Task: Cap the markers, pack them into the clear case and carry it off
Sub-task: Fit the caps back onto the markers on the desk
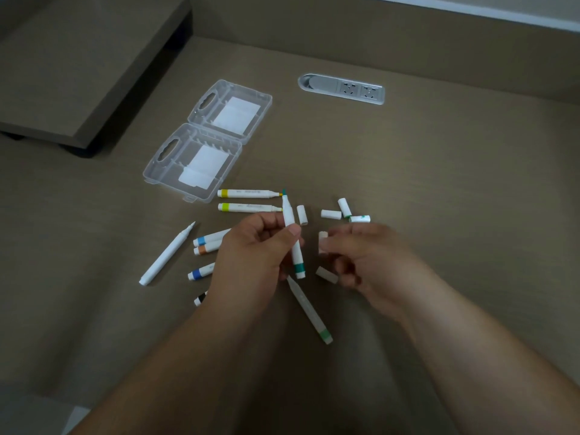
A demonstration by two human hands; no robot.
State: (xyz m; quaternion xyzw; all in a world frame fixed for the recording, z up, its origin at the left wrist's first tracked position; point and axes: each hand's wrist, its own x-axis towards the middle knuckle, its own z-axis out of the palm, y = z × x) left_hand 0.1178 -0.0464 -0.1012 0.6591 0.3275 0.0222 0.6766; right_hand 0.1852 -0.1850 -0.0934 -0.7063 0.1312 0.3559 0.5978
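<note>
Our left hand (251, 246) pinches a teal marker (293, 240), tip up. Our right hand (361, 255) pinches a white cap (322, 243) just beside it. The clear case (201, 142) lies open on the table (439, 183).

the left hand (251, 246) pinches an uncapped teal marker (293, 237), tip pointing away. the right hand (364, 255) holds a white cap (322, 243) just beside it. the clear case (207, 139) lies open on the table (439, 183), with loose markers and caps near the hands.
</note>
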